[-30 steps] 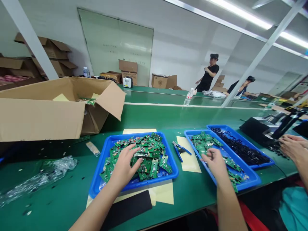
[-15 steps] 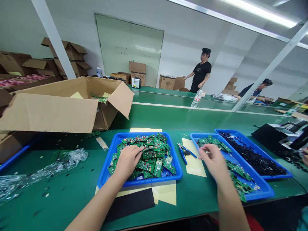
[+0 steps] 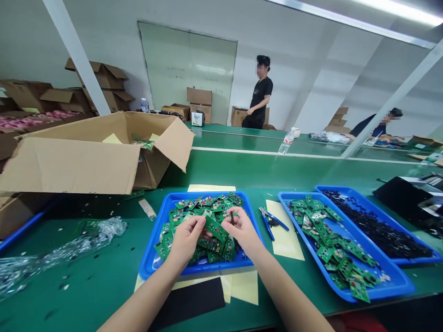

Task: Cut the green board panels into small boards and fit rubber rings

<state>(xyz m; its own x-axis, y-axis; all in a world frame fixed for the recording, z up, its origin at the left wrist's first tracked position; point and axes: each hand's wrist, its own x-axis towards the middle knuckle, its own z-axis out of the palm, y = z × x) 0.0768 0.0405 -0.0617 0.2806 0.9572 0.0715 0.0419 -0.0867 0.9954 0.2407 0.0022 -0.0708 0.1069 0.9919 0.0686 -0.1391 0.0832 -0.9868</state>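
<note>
My left hand (image 3: 186, 238) pinches a green circuit board (image 3: 215, 227) and holds it tilted above a blue tray (image 3: 152, 261) heaped with several more green boards. My right hand (image 3: 242, 229) is closed close beside that board, pinching a small black part (image 3: 232, 217) between thumb and fingers. A second blue tray (image 3: 394, 285) to the right holds several green boards spread out. A third blue tray (image 3: 420, 259) further right is full of small black parts.
Blue-handled pliers (image 3: 268, 220) lie on yellow paper (image 3: 284, 235) between the trays. An open cardboard box (image 3: 86, 154) stands at the left, crumpled clear plastic (image 3: 58, 253) in front of it. A water bottle (image 3: 288, 140) is beyond. A person in black (image 3: 259, 97) stands at the back; another sits far right.
My right hand left the second tray and came left over the first tray with a small black part. My left hand lifted one board out of the pile. The standing person walked left.
</note>
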